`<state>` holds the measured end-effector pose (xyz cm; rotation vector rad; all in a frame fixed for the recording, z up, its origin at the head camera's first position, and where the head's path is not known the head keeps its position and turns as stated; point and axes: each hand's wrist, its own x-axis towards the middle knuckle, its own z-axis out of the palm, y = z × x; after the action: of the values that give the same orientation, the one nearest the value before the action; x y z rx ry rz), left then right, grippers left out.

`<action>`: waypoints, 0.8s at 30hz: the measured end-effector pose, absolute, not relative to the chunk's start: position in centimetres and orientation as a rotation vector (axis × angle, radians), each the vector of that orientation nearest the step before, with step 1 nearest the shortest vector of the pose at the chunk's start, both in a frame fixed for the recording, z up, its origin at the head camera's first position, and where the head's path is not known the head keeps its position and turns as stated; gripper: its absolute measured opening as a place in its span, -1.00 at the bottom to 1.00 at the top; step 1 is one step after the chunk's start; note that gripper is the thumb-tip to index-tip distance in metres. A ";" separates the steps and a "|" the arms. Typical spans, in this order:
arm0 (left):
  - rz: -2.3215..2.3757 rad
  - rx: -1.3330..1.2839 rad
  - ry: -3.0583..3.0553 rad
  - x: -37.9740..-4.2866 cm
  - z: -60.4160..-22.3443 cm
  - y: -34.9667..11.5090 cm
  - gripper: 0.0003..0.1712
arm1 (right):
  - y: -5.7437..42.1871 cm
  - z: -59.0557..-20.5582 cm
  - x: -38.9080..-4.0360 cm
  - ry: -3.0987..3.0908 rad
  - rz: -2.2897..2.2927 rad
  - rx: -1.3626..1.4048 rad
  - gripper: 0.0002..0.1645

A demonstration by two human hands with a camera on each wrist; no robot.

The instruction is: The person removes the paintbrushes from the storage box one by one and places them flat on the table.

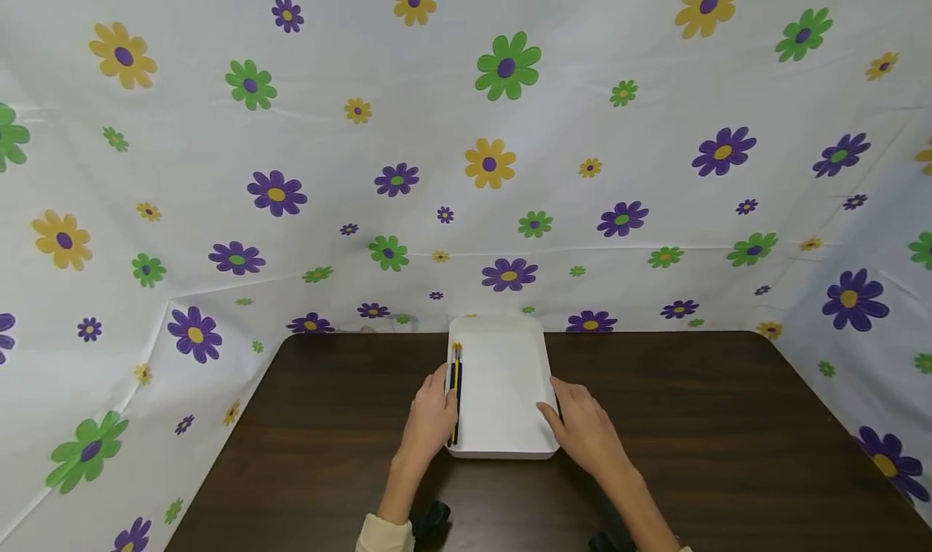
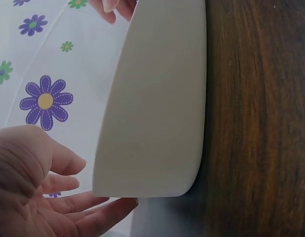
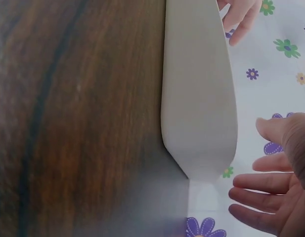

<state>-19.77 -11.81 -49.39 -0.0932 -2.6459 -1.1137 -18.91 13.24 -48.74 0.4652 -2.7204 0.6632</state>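
A shallow white tray (image 1: 506,390) lies on the dark wooden table. Slim paintbrushes (image 1: 458,374) with dark handles and yellow upper parts lie lengthwise along its left inner side. My left hand (image 1: 429,416) is at the tray's left edge, thumb by the rim near the brushes; in the left wrist view its loosely extended fingers reach the tray's outer corner. At the right edge is my right hand (image 1: 586,429), its thumb pointing over the rim. The right wrist view shows that hand's fingers spread and apart from the tray wall (image 3: 199,98).
A white cloth (image 1: 437,74) printed with purple, green and yellow flowers hangs behind and beside the table (image 1: 692,422). The tray's far end is close to the table's back edge. Dark wrist-worn gear (image 1: 433,520) shows below the left hand.
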 end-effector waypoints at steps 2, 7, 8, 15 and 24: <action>-1.131 -0.103 -2.618 -19.9 -49.6 -11.8 -0.48 | 13.1 -48.8 -18.9 -2.705 0.652 0.460 -0.40; -1.176 -0.068 -2.612 -20.1 -50.0 -11.9 -0.48 | 12.8 -49.1 -18.9 -2.604 0.645 0.499 -0.53; -1.183 -0.050 -2.627 -20.1 -50.0 -11.9 -0.49 | 12.7 -49.1 -18.9 -2.574 0.645 0.512 -0.56; -1.162 -0.026 -2.659 -20.3 -50.3 -12.1 -0.60 | 11.2 -49.5 -18.6 -2.396 0.740 0.575 -0.76; -1.226 -0.011 -2.649 -20.6 -50.6 -12.4 -0.61 | 9.0 -49.9 -17.9 -2.427 0.975 0.581 -0.82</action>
<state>-20.61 -12.37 -50.56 -0.0112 -2.6486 -1.2263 -17.91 9.01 -49.91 0.5806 -2.4271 0.9746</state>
